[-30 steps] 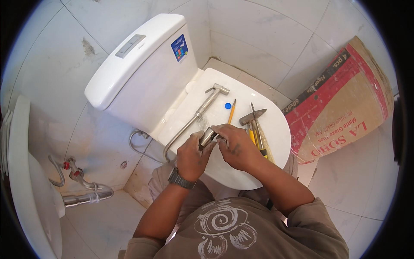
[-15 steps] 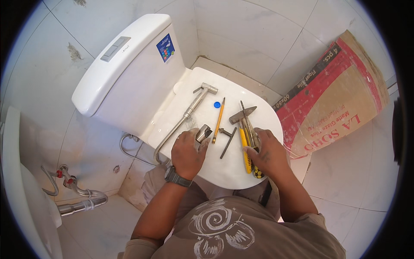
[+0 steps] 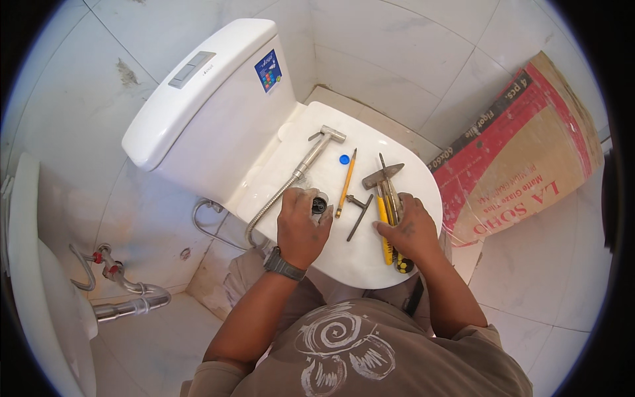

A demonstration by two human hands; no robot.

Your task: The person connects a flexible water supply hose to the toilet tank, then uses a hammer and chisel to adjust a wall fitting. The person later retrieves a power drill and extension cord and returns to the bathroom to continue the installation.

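Note:
Over the white toilet lid (image 3: 370, 271), my left hand (image 3: 301, 225) is closed around a short metal cylinder (image 3: 319, 204) whose dark hollow end faces up. My right hand (image 3: 411, 228) curls over a group of tools lying together, its thumb across them. These are a hammer (image 3: 382, 176), a yellow utility knife (image 3: 386, 245) and a screwdriver with a yellow-and-black handle (image 3: 404, 264). My fingers hide part of their handles. Between my hands lie a drill chuck key (image 3: 359, 217), a yellow pencil (image 3: 346, 183) and a blue cap (image 3: 344, 159).
A bidet sprayer (image 3: 317, 152) with its metal hose lies on the lid, left of the pencil. Behind it stands the toilet tank (image 3: 211, 112). A flattened tile carton (image 3: 529, 152) leans at the right. Far left are a white basin (image 3: 46, 284) and its drain pipe (image 3: 135, 308).
My left hand has turned the metal cylinder so its hollow end now faces up. My right hand stays over the tools. The whole view has shifted slightly.

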